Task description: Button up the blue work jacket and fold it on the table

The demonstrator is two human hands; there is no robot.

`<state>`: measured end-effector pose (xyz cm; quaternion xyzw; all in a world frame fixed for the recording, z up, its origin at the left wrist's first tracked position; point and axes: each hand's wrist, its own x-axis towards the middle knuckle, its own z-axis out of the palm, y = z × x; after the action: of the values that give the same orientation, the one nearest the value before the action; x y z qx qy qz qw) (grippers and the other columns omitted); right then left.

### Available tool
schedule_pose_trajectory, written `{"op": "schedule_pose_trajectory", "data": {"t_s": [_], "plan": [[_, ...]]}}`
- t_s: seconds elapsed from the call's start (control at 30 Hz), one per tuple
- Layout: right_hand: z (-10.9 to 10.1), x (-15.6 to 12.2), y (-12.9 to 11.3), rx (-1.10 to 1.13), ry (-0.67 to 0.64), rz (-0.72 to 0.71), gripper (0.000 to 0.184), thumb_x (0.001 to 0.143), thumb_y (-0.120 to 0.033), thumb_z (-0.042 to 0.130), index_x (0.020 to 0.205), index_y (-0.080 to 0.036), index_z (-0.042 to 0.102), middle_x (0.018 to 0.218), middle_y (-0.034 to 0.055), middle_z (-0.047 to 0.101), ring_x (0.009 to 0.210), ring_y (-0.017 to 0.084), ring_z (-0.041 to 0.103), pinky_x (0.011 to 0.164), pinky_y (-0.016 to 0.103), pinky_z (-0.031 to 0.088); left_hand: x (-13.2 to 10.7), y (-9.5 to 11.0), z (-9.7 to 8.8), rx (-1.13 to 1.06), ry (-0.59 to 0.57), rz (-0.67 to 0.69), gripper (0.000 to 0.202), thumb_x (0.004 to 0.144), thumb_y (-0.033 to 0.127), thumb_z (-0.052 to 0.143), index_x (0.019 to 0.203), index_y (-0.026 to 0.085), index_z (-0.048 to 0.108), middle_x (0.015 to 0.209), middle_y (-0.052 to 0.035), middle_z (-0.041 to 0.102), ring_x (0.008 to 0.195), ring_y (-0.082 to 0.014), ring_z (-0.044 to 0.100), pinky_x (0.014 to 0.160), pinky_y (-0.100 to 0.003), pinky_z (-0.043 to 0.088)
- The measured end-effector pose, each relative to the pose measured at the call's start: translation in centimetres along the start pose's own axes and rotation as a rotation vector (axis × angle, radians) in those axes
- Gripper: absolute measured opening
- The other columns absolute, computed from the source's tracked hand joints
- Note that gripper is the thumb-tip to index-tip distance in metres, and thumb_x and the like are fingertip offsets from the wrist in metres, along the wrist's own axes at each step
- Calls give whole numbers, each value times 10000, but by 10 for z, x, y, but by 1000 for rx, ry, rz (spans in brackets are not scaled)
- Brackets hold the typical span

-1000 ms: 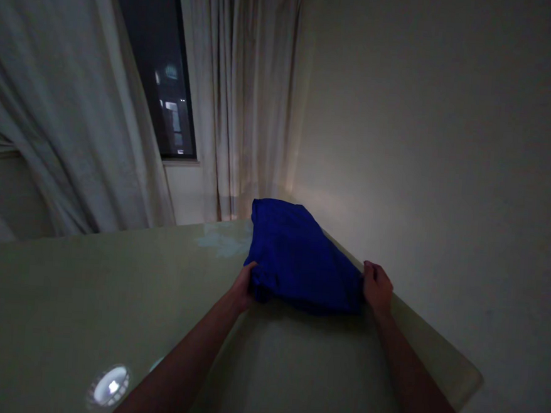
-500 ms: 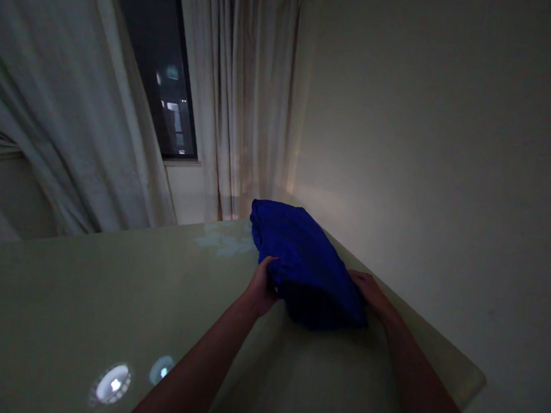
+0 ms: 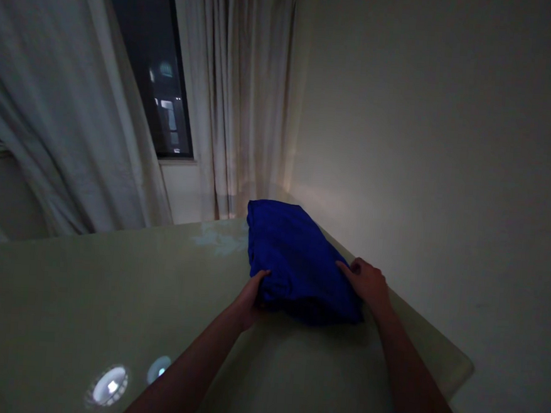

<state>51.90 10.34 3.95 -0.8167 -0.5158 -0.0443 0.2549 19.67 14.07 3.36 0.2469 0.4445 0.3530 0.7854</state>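
A folded bundle of deep blue cloth (image 3: 295,252) lies on the table, its near side bulging and in shadow. At its near left corner my left hand (image 3: 250,300) is closed on the edge, thumb on top and the other fingers hidden beneath. My right hand (image 3: 367,282) is at the right edge, with its thumb side on the cloth and its fingers curled as if pinching the edge. Just how much cloth lies between those fingers cannot be made out. The garment's kind is unclear in the dim light.
The greenish glossy tabletop (image 3: 109,289) reflects ceiling lights at the lower left and has a rounded right corner. A pale wall (image 3: 416,147) runs close along the right side. Behind stand long light curtains (image 3: 227,90) and a dark window (image 3: 153,66).
My right hand has risen from the bundle's side to its right edge, its fingers now curled. My left hand has shifted slightly down and left. The near left part of the cloth sits flatter.
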Motion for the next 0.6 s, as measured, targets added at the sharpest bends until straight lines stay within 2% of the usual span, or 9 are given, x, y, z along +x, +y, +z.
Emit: {"op": "schedule_pose_trajectory", "data": {"t_s": [0.1, 0.17, 0.27, 0.33, 0.43, 0.5, 0.6], "plan": [[1, -4, -3, -61, -81, -34, 644, 852, -836, 557, 725, -212, 656, 737, 130, 717, 743, 303, 706, 670, 377, 481, 1, -3, -2, 2, -16, -11, 497, 914, 487, 681, 1297, 171, 652, 1171, -169, 776, 915, -272, 781, 754, -373, 650], [4, -5, -3, -37, -116, -96, 610, 806, -814, 624, 736, -209, 650, 748, 125, 719, 739, 297, 702, 656, 364, 478, 2, -4, -3, 4, -22, -13, 515, 914, 493, 684, 1315, 172, 643, 1190, -172, 771, 932, -275, 781, 765, -379, 652], [5, -1, 1, 154, -147, -236, 476, 842, -695, 612, 776, -225, 651, 724, 76, 714, 692, 250, 676, 650, 336, 475, 4, -5, -3, 5, -32, -5, 496, 930, 468, 672, 1324, 169, 639, 1219, -173, 764, 973, -276, 778, 801, -387, 653], [3, 4, 6, 276, -114, -279, 438, 868, -655, 567, 783, -234, 656, 705, 61, 710, 671, 238, 666, 657, 332, 482, 4, -6, -2, 5, -40, 6, 468, 949, 440, 651, 1320, 154, 643, 1239, -178, 758, 1008, -274, 774, 838, -388, 650], [5, 15, 17, 356, 69, -196, 460, 880, -670, 536, 825, -235, 675, 755, 85, 736, 716, 260, 690, 688, 349, 503, 3, -10, 1, 12, -52, 41, 473, 944, 381, 674, 1346, 136, 626, 1286, -185, 739, 1068, -276, 762, 901, -392, 640], [11, 24, 29, 354, 175, -109, 494, 879, -694, 523, 853, -228, 686, 827, 126, 756, 785, 289, 710, 733, 375, 522, 2, -15, 5, 17, -72, 85, 555, 898, 334, 749, 1402, 167, 588, 1347, -168, 716, 1126, -276, 746, 942, -394, 632], [25, 33, 50, 347, 138, -13, 540, 840, -732, 536, 880, -223, 712, 900, 168, 768, 864, 328, 726, 797, 434, 554, 3, -27, 19, 20, -105, 145, 700, 827, 323, 839, 1459, 240, 550, 1419, -129, 682, 1214, -272, 709, 984, -392, 622]]}}
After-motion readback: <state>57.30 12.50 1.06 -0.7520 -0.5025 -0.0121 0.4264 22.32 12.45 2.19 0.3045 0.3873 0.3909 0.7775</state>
